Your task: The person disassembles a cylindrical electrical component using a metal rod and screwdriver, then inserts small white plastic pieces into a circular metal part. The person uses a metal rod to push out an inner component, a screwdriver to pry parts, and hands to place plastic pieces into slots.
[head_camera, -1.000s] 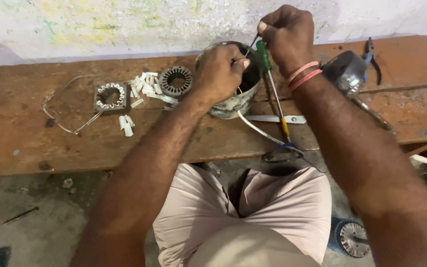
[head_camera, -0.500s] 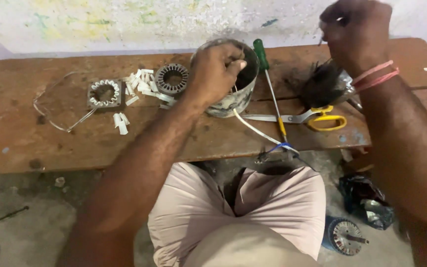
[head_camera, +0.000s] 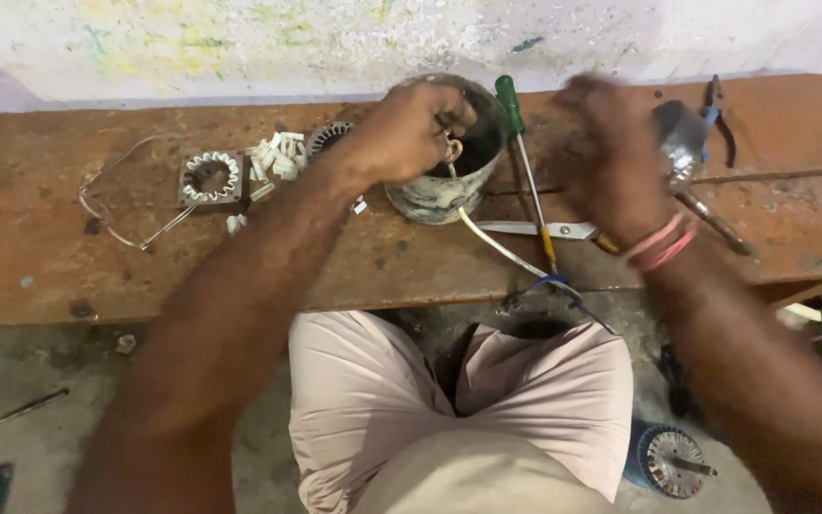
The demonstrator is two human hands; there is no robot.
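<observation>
Wooden counter (head_camera: pixel 68 276), reddish-brown and worn, set against a paint-flecked wall.

Item 1: round metal motor housing (head_camera: pixel 435 195), open-topped and stained, standing upright near the counter's middle. A white wire (head_camera: pixel 492 243) leads out of it toward the counter's front edge.

Item 2: left hand (head_camera: pixel 406 128), arm stretched forward from lower left, fingers curled shut over the housing's near-left rim, pinching a small loop of wire at the opening.

Item 3: right hand (head_camera: pixel 611 157), blurred, raised above the counter just right of the housing and apart from it; two pink bands on the wrist. Whether it is closed on anything cannot be told.

Item 4: green-handled screwdriver (head_camera: pixel 523 162), lying between housing and right hand, tip toward the front edge.

Item 5: scissors (head_camera: pixel 535 229), flat beneath the screwdriver shaft.

Item 6: square stator core (head_camera: pixel 209 177), left of the housing, well apart; white plastic pieces (head_camera: pixel 273 160) heaped beside it.

Item 7: pliers (head_camera: pixel 715 109), far right, near a rounded metal part (head_camera: pixel 679 143).
</observation>
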